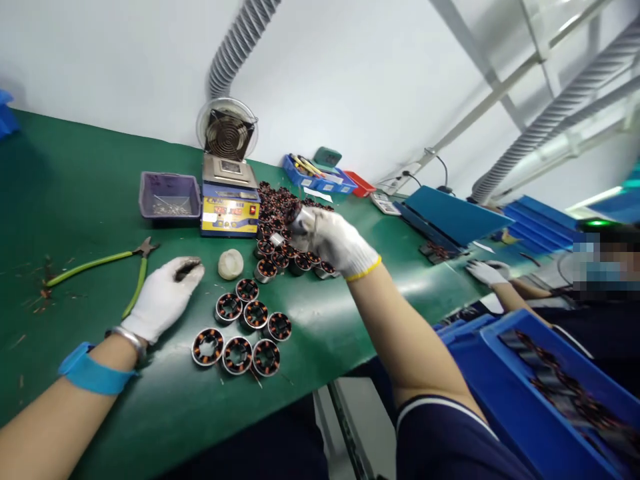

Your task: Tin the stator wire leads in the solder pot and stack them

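Observation:
My right hand [335, 240], in a white knit glove with a yellow cuff, is closed on a motor stator [295, 213] with a metal ring. It is above a dense cluster of stators [275, 207] with copper windings. My left hand [165, 293], in a stained white glove, rests on the table, fingers loosely curled with a gap to the thumb and nothing visible in them. Beside it lie green-handled cutting pliers [141, 267], jaws apart. A round whitish lump [231, 265] sits to its right. Several stators [237, 355] stand nearer me, windings facing up.
A blue and yellow solder pot [230, 212] stands behind, before a fan [229, 135] with a duct. Left of it is a purple tray [170, 197] with wire scraps. A blue bin [500, 373] of parts is at right. A co-worker's gloved hands [487, 272] show beyond.

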`<state>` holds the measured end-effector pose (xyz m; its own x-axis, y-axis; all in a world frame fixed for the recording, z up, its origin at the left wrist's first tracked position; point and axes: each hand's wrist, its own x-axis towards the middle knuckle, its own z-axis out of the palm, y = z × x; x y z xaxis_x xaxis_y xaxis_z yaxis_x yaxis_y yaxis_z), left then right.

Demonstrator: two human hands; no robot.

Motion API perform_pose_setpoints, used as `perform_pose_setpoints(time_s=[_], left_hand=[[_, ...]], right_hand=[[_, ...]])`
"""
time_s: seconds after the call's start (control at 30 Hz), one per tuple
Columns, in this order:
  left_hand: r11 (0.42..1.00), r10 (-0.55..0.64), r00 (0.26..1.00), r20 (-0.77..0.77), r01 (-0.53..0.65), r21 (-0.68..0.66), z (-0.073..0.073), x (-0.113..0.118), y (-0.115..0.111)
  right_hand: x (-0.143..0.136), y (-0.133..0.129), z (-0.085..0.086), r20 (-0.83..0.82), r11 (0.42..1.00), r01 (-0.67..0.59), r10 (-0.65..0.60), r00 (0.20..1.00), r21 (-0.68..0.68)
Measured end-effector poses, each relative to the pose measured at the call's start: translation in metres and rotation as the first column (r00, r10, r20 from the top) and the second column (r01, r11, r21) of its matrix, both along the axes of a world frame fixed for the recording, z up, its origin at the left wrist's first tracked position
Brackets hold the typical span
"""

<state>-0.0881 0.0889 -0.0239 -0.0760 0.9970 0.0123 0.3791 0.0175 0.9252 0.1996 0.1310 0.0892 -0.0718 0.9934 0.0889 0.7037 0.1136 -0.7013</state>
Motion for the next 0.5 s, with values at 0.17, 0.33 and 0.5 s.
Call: perform_pose_setpoints(time_s=[0.17,0.33,0.5], left_hand=[[0.988,0.113,0.992,0.055,-0.118,0.101,0.022,0.004,-0.020],[0.962,0.102,0.993,0.065,-0.115,0.248,0.029,0.016,-0.052],[0.955,-0.106,0.984,-0.144,0.140,0.259,0.026,0.018,-0.070]], right_hand=[[0.026,-0.094,-0.065,-0.485,0.980,-0.022,-0.079,0.871,-0.200],[0.031,-0.127,-0.096,-0.327,0.990,0.072,-0.107,0.939,-0.119],[0.028,-0.131,-0.108,-0.053,0.988,0.140,-0.137,0.989,0.058]])
